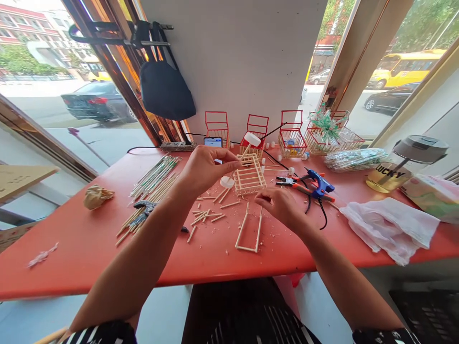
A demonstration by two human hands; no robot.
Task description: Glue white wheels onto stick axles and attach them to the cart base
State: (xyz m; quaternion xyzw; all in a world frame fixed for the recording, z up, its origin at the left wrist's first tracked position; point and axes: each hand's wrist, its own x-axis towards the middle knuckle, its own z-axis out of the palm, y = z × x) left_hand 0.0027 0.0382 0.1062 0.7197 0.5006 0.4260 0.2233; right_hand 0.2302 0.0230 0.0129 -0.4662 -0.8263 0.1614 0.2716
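My left hand (204,168) is raised over the red table (89,248), its fingers pinched on a thin wooden stick with white caps (239,159) at both ends. That stick leans against a small cart frame of wooden sticks (250,176). Lower and to the right, my right hand (279,204) is curled shut near the table surface; what it grips is hidden. In front of it lies a U-shaped frame of three sticks (248,233). Cut stick pieces (208,217) are scattered beneath my left hand.
A blue glue gun (320,185) and pliers (289,181) lie right of the cart. Bundled sticks (155,177), scissors (143,210) and crumpled paper (96,196) lie left. Red wire baskets (292,136), a phone (213,141), white plastic bag (389,227) and a jar (401,165) stand behind and right.
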